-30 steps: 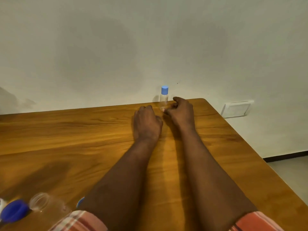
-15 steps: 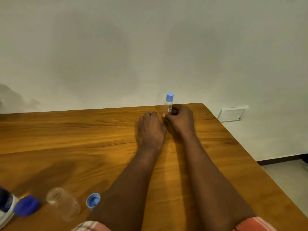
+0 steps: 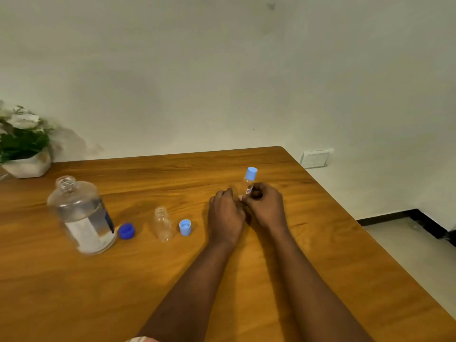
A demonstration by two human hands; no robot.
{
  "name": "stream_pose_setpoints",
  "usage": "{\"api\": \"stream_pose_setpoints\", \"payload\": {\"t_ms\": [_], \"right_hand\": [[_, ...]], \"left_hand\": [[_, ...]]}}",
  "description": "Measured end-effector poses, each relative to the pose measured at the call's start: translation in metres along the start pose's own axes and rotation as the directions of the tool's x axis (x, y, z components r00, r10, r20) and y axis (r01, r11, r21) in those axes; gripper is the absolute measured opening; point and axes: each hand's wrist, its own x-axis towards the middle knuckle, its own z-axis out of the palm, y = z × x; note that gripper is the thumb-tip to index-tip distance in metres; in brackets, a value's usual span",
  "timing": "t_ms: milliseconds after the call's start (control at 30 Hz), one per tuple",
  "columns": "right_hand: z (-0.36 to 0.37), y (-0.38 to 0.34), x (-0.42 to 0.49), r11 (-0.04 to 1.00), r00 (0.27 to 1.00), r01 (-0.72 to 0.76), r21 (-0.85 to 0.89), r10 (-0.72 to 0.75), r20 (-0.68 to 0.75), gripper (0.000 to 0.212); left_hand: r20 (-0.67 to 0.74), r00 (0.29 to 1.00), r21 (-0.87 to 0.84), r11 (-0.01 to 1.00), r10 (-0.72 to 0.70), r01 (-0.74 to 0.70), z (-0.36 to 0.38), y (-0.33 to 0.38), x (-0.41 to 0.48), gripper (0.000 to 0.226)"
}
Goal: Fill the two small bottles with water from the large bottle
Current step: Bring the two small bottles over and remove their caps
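Observation:
My right hand [image 3: 265, 206] grips a small clear bottle [image 3: 249, 184] with a light blue cap on, tilted slightly, just above the wooden table [image 3: 320, 243]. My left hand [image 3: 225, 215] rests beside it, fingers curled, touching the right hand's fingers. Further left stands a second small bottle [image 3: 162, 224], uncapped and empty, with its light blue cap [image 3: 185, 227] lying next to it. The large bottle [image 3: 82, 215] stands at the left, uncapped and partly full of water, its dark blue cap [image 3: 126, 231] beside it.
A potted plant with white flowers [image 3: 23, 141] sits at the table's back left against the wall. The table's right edge runs diagonally, with floor below it. A wall socket [image 3: 315, 158] is beyond the far corner.
The view has tilted down and turned left, bringing the large bottle, open small bottle and caps into sight. My right hand has drawn the capped small bottle nearer and lifted it slightly.

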Motion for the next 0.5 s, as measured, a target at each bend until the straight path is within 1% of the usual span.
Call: {"api": "stream_pose_setpoints", "payload": {"t_ms": [67, 167, 233, 300, 333, 433, 500], "right_hand": [[-0.004, -0.006, -0.023, 1.000, 1.000, 0.006, -0.001, -0.006, 0.009, 0.019], [-0.006, -0.013, -0.053, 1.000, 0.999, 0.025, 0.016, -0.026, 0.028, 0.019], [-0.006, -0.020, -0.073, 0.998, 0.998, 0.029, 0.054, -0.033, 0.063, 0.018], [-0.005, -0.026, -0.090, 0.990, 0.993, 0.024, 0.137, -0.040, 0.112, 0.018], [-0.006, -0.030, -0.096, 0.982, 0.989, 0.018, 0.186, -0.045, 0.139, 0.019], [-0.004, -0.041, -0.109, 0.948, 0.966, -0.035, 0.317, -0.049, 0.255, 0.020], [-0.002, -0.044, -0.113, 0.937, 0.944, -0.062, 0.344, -0.057, 0.325, 0.019]], "left_hand": [[0.003, 1.000, -0.028, 1.000, -0.014, 0.014, -0.011, -0.002, -0.018, 0.035], [0.015, 1.000, -0.077, 0.997, 0.027, -0.025, -0.023, -0.007, -0.043, 0.026], [0.021, 0.999, -0.129, 0.991, 0.045, -0.042, -0.033, -0.013, -0.059, 0.029], [0.020, 0.998, -0.165, 0.985, 0.055, -0.051, -0.046, -0.021, -0.073, 0.040], [0.011, 0.998, -0.185, 0.981, 0.061, -0.058, -0.053, -0.025, -0.079, 0.042], [-0.004, 0.997, -0.235, 0.969, 0.076, -0.075, -0.075, -0.039, -0.091, 0.038], [-0.003, 0.996, -0.236, 0.968, 0.084, -0.083, -0.089, -0.047, -0.096, 0.035]]}}
